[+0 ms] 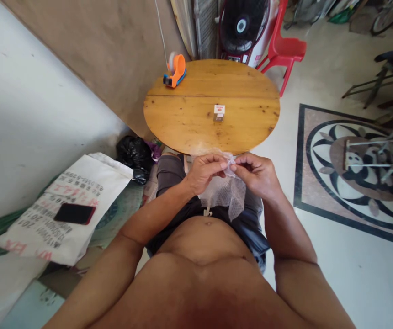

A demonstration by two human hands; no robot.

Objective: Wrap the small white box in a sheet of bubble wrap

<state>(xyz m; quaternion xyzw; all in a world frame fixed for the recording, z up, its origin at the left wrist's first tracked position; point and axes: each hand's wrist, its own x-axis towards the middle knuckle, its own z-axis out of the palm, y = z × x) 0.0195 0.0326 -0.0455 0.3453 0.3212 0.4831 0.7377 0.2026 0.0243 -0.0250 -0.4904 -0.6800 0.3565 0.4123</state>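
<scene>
A clear sheet of bubble wrap (222,194) hangs between my hands, over my lap and just below the near edge of the round wooden table (196,123). My left hand (206,171) pinches its upper part between thumb and fingers. Close beside it, my right hand (254,173) also pinches the sheet, and the film is bunched up between the two. On the tabletop, ahead of my hands, stands a small box (219,112) with a white and red top. Farther back at the left lies an orange tape dispenser (176,71) with a roll of tape.
Left of me, a black phone (75,213) rests on a white printed sack (90,183), near a black plastic bag (134,155). Behind the table stand a fan (241,41) and a red plastic chair (287,48). A metal-framed object stands on the patterned floor at right.
</scene>
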